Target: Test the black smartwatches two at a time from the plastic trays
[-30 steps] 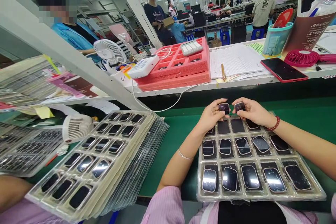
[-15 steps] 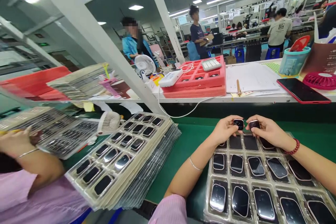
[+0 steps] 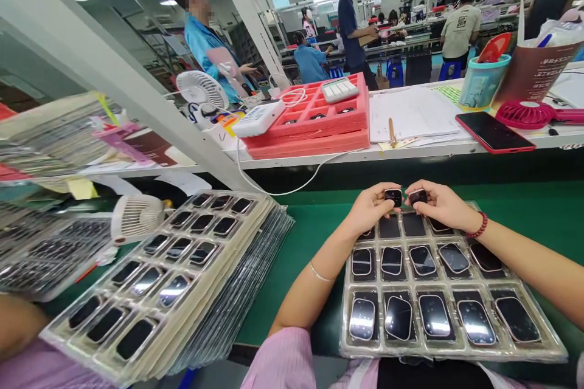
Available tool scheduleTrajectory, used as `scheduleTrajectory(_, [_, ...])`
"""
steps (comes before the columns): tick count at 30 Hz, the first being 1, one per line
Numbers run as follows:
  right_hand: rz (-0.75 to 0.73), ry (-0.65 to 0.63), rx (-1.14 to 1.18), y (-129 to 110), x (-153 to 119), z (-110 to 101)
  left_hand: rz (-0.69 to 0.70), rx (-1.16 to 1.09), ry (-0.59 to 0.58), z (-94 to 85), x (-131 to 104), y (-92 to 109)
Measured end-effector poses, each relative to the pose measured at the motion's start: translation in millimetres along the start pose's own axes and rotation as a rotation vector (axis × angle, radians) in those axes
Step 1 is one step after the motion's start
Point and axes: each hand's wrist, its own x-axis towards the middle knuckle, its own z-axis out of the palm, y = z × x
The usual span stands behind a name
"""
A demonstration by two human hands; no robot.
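Observation:
My left hand pinches a smartwatch body by its edges, its dark screen lit with small marks. In my right hand is a second smartwatch body, held close beside the first. Both hands are above the far row of a clear plastic tray. Smartwatch bodies with dark glass faces sit in the tray's pockets. Two pockets just under my hands show only dark, flat bottoms.
Left of me rises a tall stack of filled trays. A white fan stands beyond it. On the shelf are a red foam box, papers, a pen, a phone and a cup. People stand behind.
The view has turned to the right and down, so more of the tray's near edge shows. Both hands still hold their watch bodies. The neighbour's arm at left has mostly left view.

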Motion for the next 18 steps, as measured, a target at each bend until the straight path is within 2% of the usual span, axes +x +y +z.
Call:
scheduleTrajectory(5, [-0.016,0.004,-0.052,-1.9,-0.3,-0.4,-0.007,-0.015,-0.007,1.2,-1.1,2.7])
scheduleTrajectory(11, [0.072,0.024,0.059,-3.2,0.2,0.1,0.006,0.020,0.047,-0.1,-0.5,1.9])
scheduleTrajectory(18, [0.039,0.010,0.041,-6.2,-1.0,-0.1,0.017,0.026,0.055,1.3,-2.1,6.3])
